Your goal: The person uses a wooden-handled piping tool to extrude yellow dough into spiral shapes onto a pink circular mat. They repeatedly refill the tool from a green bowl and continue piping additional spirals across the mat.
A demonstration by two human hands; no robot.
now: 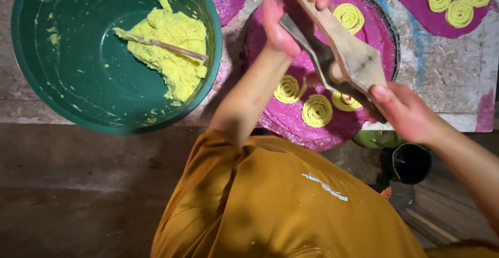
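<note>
Squeezing a wooden dough press (pixel 343 50), the left hand (pixel 288 14) is wrapped tight around its far handles at twelve o'clock, while the right hand (pixel 405 112) closes its fingers on the near end at four o'clock; the press hangs tilted above a round pink mat (pixel 275 117), where yellow dough spirals (pixel 317 110) lie at six o'clock beneath it; a green basin (pixel 47 81) sits well apart at nine o'clock, holding yellow dough (pixel 176 45) with a stick (pixel 176 49) laid in it; another pink mat (pixel 416 3) with spirals lies at two o'clock.
</note>
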